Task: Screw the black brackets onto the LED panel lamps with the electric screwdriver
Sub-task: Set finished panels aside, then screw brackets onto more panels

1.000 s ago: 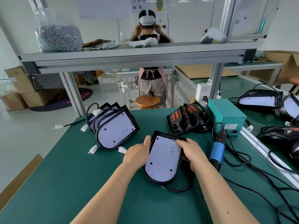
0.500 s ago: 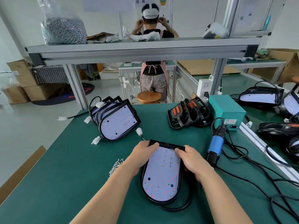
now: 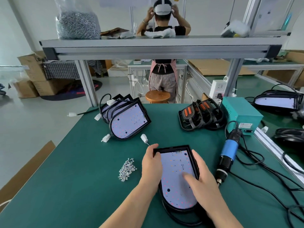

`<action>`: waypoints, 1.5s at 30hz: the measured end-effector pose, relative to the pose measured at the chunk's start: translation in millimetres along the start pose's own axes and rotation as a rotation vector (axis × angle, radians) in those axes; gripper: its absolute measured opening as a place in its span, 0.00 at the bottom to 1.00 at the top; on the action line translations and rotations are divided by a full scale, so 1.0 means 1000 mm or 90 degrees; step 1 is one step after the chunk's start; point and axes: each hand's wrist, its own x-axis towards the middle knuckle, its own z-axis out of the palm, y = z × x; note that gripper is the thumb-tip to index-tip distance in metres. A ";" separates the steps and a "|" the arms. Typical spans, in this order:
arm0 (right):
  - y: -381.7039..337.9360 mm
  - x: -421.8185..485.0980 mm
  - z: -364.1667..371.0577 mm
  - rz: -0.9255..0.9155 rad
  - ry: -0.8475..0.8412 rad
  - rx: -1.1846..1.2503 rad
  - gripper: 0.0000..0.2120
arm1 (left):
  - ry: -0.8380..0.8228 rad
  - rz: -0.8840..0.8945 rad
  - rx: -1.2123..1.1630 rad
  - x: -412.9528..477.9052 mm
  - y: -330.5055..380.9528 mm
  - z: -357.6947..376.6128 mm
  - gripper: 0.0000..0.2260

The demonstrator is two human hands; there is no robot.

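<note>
Lamp (image 3: 176,178) lies face up on the green table (image 3: 65,178) right in front of the person, rounded end near, square end away. Left hand (image 3: 152,163) grips the far left corner of the black rim, fingers curled over the edge. Right hand (image 3: 202,176) holds the right rim, thumb laid across the white LED face, fingers along the side. Both hands clamp it from opposite sides.

The two-sided hold looks like squaring the lamp up or getting ready to turn it over. The face is up, and a bracket would probably go on the back. No bracket shows on this lamp from here. Its black cable loops out under the near end. A white plug (image 3: 144,138) lies just beyond the left hand.

Screwdriver (image 3: 227,155) lies on the table just right of the lamp, tip toward the person, nobody touching it. Its cord runs toward the teal box (image 3: 241,115). It sits near the right hand, likely for a quick grab. A loose pile of screws (image 3: 127,169) sits just left of the left hand, also within easy reach.

Stack of lamps (image 3: 130,122) leans face up at the far left, probably waiting their turn. Black parts with orange inserts (image 3: 199,115) are piled far centre-right. Cannot tell if they are brackets or finished units. Screwing is not yet started on this lamp.
</note>
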 end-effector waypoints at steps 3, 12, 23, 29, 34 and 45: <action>0.009 -0.014 -0.001 -0.011 0.003 -0.028 0.38 | 0.019 -0.008 0.001 -0.006 0.000 0.004 0.17; 0.007 -0.020 0.015 -0.027 0.106 -0.043 0.31 | -0.031 0.078 -0.009 -0.018 0.007 -0.008 0.18; -0.011 0.030 -0.008 -0.051 0.084 -0.087 0.19 | -0.043 0.123 0.012 -0.010 0.007 -0.006 0.12; -0.047 0.154 -0.059 0.006 0.168 -0.324 0.21 | -0.045 0.141 0.000 -0.012 0.009 -0.004 0.14; -0.058 0.216 -0.056 0.081 0.134 -0.527 0.21 | -0.058 0.138 0.021 -0.009 0.006 -0.005 0.19; -0.030 0.176 -0.060 0.037 0.141 -0.388 0.12 | -0.063 0.115 -0.008 -0.006 0.000 -0.005 0.17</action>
